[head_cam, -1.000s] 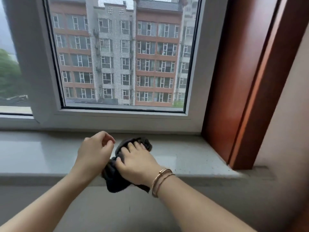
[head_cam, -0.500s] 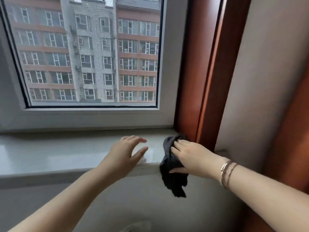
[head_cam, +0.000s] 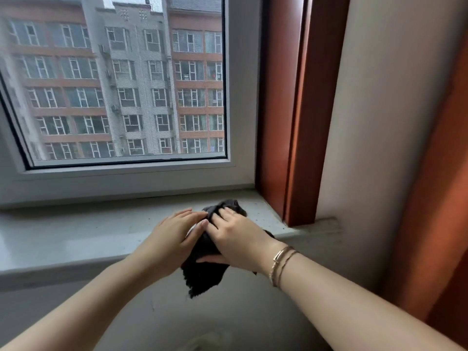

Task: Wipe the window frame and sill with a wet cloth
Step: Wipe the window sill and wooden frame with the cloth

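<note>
on the sill (head_cam: 76, 236), right hand (head_cam: 238, 239) holds a dark crumpled cloth (head_cam: 205, 272); left hand (head_cam: 174, 234) lies flat.

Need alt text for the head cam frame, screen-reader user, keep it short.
Both hands work a dark cloth on a pale window sill: the right hand grips it with fingers on top and thumb under, the left hand touches it with straight fingers. Part of the cloth hangs over the sill's front edge. Behind is a white window frame, with reddish-brown trim to the right.

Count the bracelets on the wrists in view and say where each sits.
2: both thin gold bracelets sit side by side on the right wrist, behind the right hand holding the dark cloth. The left wrist is bare.
</note>
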Available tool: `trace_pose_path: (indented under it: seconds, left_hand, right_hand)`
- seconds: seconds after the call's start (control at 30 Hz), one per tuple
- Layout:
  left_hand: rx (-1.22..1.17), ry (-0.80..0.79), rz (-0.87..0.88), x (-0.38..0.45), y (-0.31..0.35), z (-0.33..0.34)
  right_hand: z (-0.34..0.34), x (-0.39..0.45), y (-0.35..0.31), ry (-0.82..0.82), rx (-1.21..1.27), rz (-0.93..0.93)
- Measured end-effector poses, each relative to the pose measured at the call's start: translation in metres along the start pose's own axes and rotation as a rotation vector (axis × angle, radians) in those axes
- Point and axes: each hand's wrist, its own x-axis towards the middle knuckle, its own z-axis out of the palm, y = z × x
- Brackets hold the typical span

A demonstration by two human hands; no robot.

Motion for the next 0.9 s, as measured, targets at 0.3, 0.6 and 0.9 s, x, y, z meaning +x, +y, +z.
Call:
trace_pose_path:
  seconds: [0.3,0.6,0.9]
  left_hand:
    - [-0.084,-0.034,0.069,0.018,0.036,0.031]
    - [-0.152,0.079,0.188,0.043,0.090,0.057]
    - [-0.230,0.181,0.087,0.058,0.104,0.070]
  right_hand:
    - [-0.023,-0.099,0.063,0.073,-0.136,-0.114]
    - [-0.048,-0.145,0.090,0.079,-0.186,-0.238]
    - [-0.052,-0.184,0.107,0.089,-0.110,0.066]
